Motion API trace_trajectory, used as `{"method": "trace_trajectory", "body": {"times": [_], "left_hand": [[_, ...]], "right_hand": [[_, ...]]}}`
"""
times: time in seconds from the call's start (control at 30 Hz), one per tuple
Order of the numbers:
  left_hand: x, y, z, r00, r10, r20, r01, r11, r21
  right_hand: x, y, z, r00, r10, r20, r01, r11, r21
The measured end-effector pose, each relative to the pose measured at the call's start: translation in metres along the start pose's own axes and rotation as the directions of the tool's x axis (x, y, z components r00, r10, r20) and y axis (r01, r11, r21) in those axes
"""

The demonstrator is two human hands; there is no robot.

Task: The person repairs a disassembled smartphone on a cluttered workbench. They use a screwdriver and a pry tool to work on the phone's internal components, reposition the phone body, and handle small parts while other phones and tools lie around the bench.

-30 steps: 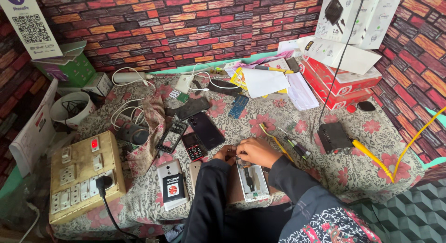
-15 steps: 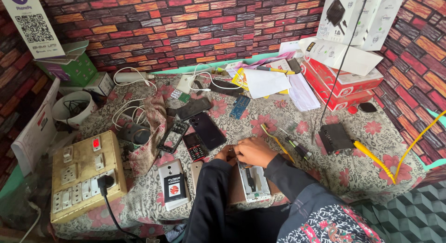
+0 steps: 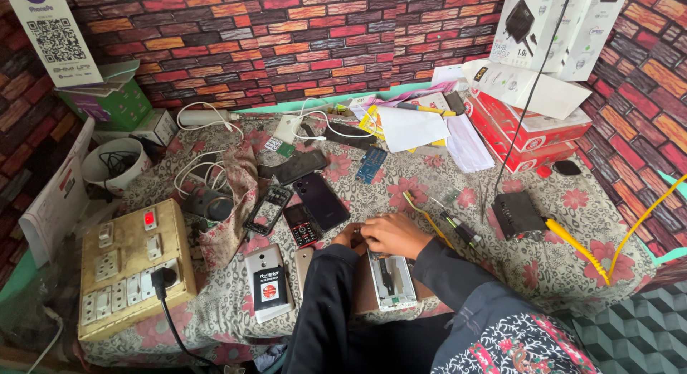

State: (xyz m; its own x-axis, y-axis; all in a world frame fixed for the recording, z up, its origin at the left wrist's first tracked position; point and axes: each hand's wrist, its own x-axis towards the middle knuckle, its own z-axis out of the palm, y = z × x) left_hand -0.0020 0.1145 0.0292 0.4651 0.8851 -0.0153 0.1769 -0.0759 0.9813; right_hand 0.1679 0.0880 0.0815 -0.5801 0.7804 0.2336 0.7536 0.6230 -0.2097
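An opened white phone (image 3: 391, 281) with its back off lies on the flowered cloth (image 3: 458, 195) near the front edge. My right hand (image 3: 395, 234) rests curled on its top end, fingers closed on something small that I cannot make out. Beside it, my left hand (image 3: 348, 237) is mostly hidden by the right hand and my dark sleeve; it touches the phone's top left corner. A thin silver phone (image 3: 303, 263) lies just left of my left arm.
A dark phone (image 3: 322, 200), a keypad phone (image 3: 301, 224), a phone frame (image 3: 268, 210) and a boxed battery (image 3: 266, 283) lie to the left. A switchboard (image 3: 129, 266) sits far left. A black box (image 3: 518, 215) with yellow cable, screwdrivers (image 3: 458, 229) and red cartons (image 3: 529, 134) are to the right.
Both hands have stayed on the top end of the opened phone, with only slight shifts. Nothing else on the cloth moved.
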Motion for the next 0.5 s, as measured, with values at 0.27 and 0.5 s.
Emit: {"method": "trace_trajectory", "body": {"times": [0.27,0.5], "left_hand": [[0.0016,-0.0002,-0.0016,1.0,0.001,0.019,-0.001,1.0,0.015],[0.0013,0.0,-0.0006,1.0,-0.008,-0.016,0.009,0.999,0.053]], "right_hand": [[0.0029,0.0074,-0.0083,0.995,-0.088,0.044,0.084,0.993,0.088],[0.0027,0.0084,-0.001,0.988,-0.155,0.005,0.155,0.988,-0.005]]}}
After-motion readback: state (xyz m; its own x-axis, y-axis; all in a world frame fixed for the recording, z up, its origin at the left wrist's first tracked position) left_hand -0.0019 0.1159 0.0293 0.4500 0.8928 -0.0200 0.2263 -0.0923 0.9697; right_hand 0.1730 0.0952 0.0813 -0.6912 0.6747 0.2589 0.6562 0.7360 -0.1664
